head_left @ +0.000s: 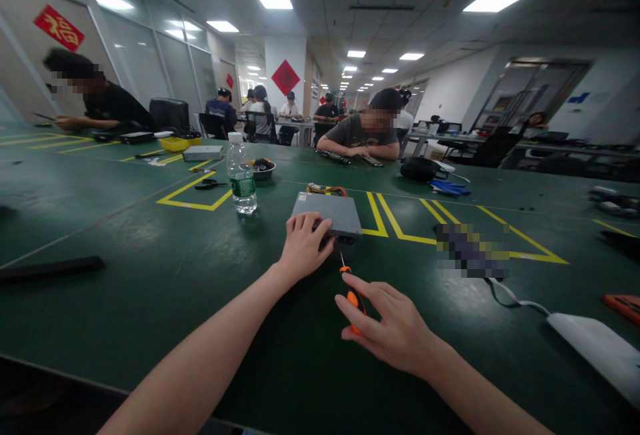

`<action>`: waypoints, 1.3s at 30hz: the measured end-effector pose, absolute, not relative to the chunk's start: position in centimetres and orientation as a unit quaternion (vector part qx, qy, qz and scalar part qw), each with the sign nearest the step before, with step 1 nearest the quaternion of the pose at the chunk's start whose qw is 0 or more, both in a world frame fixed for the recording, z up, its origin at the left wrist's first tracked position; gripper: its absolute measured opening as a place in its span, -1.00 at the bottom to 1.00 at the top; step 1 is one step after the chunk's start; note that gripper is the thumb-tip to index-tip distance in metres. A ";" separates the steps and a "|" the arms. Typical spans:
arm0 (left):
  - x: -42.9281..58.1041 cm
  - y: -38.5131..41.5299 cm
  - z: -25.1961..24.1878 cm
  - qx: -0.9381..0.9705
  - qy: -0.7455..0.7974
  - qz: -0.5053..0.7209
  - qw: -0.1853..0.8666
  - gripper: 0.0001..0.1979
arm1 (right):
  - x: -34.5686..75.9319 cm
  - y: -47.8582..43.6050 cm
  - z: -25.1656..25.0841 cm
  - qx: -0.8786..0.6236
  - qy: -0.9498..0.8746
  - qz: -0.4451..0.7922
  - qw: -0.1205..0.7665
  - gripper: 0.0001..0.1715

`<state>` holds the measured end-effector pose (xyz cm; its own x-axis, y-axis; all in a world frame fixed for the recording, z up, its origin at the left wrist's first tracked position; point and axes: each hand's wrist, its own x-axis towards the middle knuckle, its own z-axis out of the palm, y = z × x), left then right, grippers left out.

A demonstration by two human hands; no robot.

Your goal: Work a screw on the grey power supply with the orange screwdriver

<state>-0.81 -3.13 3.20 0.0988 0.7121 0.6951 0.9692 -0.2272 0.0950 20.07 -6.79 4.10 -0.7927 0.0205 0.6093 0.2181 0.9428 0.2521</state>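
A grey metal computer power supply (340,214) lies flat on the green table, its bundle of coloured wires (327,190) coming out at the far side. My left hand (305,247) grips its near left corner, fingers over the top and the thumb at the near face. In my right hand (390,322) is a screwdriver (353,300) with an orange and black handle, held between thumb and fingers. Its thin shaft points up and away to the near face of the power supply. Whether the tip sits in a screw is too small to tell.
A clear water bottle (242,178) stands left of the power supply, near a metal bowl (264,170). To the right are a white power bank-like box (595,348) with a cable, and blue gloves (450,187). A person (363,132) sits opposite.
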 end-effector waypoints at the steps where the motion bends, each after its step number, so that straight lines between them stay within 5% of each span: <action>1: -0.8 -3.1 3.2 -0.714 -0.588 -0.324 0.199 -0.68 | 20.0 -6.8 4.0 -0.061 -0.933 -0.151 0.320 -0.71; 10: -0.8 -3.1 3.2 -0.712 -0.586 -0.332 0.197 -0.69 | 19.7 -7.3 4.5 -0.087 -0.943 -0.084 0.311 -0.58; 35: -0.8 -3.3 3.1 -0.730 -0.561 -0.338 0.196 -0.68 | 19.1 -7.2 3.9 -0.039 -0.929 -0.046 0.365 -0.70; 39: -0.8 -3.2 3.1 -0.730 -0.562 -0.338 0.193 -0.69 | 19.4 -7.2 3.9 -0.060 -0.947 -0.028 0.314 -0.67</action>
